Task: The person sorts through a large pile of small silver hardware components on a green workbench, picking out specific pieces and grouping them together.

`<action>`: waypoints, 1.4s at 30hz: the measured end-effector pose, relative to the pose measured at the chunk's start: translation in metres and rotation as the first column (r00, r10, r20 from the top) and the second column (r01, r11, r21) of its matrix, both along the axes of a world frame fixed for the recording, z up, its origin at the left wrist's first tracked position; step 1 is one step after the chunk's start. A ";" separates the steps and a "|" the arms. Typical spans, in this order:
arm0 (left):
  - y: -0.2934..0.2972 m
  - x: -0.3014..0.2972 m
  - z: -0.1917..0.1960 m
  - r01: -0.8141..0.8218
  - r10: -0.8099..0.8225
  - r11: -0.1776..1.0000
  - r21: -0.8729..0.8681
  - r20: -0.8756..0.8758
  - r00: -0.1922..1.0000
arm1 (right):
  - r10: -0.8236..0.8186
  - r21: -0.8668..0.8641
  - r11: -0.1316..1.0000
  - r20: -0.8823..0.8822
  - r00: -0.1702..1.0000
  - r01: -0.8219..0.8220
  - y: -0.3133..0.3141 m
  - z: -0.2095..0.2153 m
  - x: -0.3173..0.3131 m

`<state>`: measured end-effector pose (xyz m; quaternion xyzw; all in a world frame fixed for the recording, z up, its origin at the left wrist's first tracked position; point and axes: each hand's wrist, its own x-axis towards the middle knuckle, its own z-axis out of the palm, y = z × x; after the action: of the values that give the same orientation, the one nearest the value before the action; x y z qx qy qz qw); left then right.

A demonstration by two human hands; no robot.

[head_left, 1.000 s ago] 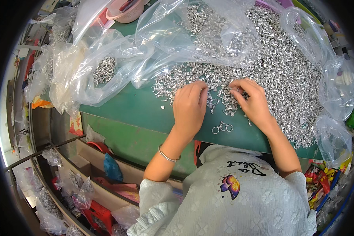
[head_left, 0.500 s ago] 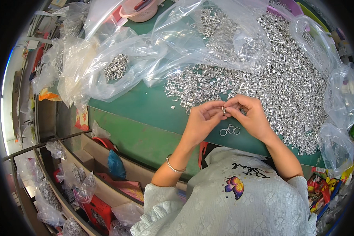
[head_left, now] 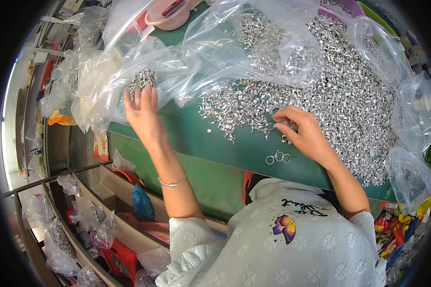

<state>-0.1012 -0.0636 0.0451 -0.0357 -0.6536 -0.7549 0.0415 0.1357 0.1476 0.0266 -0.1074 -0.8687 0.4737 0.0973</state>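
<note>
My left hand (head_left: pixel 146 115) reaches to the far left with its fingers stretched apart. Its fingertips are at a cluster of silver rings (head_left: pixel 142 79) in a clear plastic bag (head_left: pixel 170 71). My right hand (head_left: pixel 301 131) stays at the near edge of a big heap of small curved silver metal pieces (head_left: pixel 354 95). Its thumb and forefinger are curled together; whatever sits between them is too small to make out. Just below that hand, several loose silver rings (head_left: pixel 277 157) lie together on the green table (head_left: pixel 196 131).
Clear plastic sheeting (head_left: pixel 215 43) covers part of the heap. A pink basin (head_left: pixel 170 18) stands at the back, a purple basket (head_left: pixel 352 8) at the far right. Left of me, an open drawer unit (head_left: pixel 105 191) holds bagged parts. Colourful packets (head_left: pixel 388 232) lie low on the right.
My left hand has left my right hand and swung far left to the bagged rings, its fingers now spread. The right hand has stayed nearly in place beside the heap.
</note>
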 end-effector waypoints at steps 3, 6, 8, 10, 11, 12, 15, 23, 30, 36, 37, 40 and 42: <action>0.029 0.049 0.000 0.088 -0.117 0.983 -0.164 -0.174 0.978 | -0.029 0.186 0.981 -0.105 0.994 0.049 0.005 -0.009 -0.020; 0.038 0.099 -0.036 0.075 -0.240 0.910 -0.408 -0.371 0.897 | 0.120 0.432 0.901 -0.133 0.984 -0.051 0.002 -0.028 -0.039; 0.045 0.119 -0.042 0.164 -0.444 0.782 -0.601 -0.353 0.824 | 0.258 0.578 0.794 -0.037 0.965 -0.190 -0.002 -0.033 -0.042; 0.041 0.118 -0.055 0.042 -0.556 0.567 -0.823 -0.344 0.757 | 0.249 0.603 0.752 0.113 0.962 -0.266 -0.005 -0.028 -0.028; 0.038 0.119 -0.060 0.027 -0.580 0.511 -0.859 -0.322 0.748 | 0.246 0.636 0.716 0.155 0.957 -0.288 -0.005 -0.024 -0.019; 0.034 0.121 -0.064 0.011 -0.603 0.453 -0.891 -0.298 0.740 | 0.241 0.667 0.678 0.197 0.950 -0.310 -0.002 -0.020 -0.012; 0.027 0.114 -0.067 0.061 -0.601 0.482 -0.874 -0.279 0.749 | 0.183 0.669 0.697 0.185 0.966 -0.260 0.012 -0.016 0.005; 0.033 0.116 -0.065 0.012 -0.533 0.532 -0.846 -0.325 0.781 | 0.108 0.587 0.806 -0.013 0.994 -0.080 0.003 -0.020 -0.005; 0.021 0.136 -0.061 0.028 -0.580 0.464 -0.886 -0.279 0.765 | -0.062 0.694 0.716 -0.039 0.997 0.071 0.019 -0.023 0.013; 0.026 0.183 -0.053 0.431 -0.786 0.445 -0.785 -0.112 0.608 | -0.055 0.550 0.832 -0.037 0.998 0.066 0.004 -0.013 0.036; 0.030 0.190 -0.054 0.449 -0.795 0.426 -0.786 -0.088 0.600 | -0.042 0.559 0.828 -0.030 0.999 0.051 0.000 -0.008 0.039; 0.034 0.205 -0.059 0.504 -0.815 0.398 -0.767 -0.043 0.578 | -0.152 0.585 0.796 -0.057 0.987 0.156 0.001 -0.011 0.056; 0.032 0.211 -0.067 0.544 -0.821 0.420 -0.726 -0.049 0.569 | -0.091 0.532 0.843 0.001 0.996 0.077 -0.001 -0.010 0.067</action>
<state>0.1099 -0.0314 -0.0217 -0.4696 -0.7680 -0.4049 -0.1603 0.2028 0.1462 0.0167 -0.1205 -0.9614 0.2091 0.1324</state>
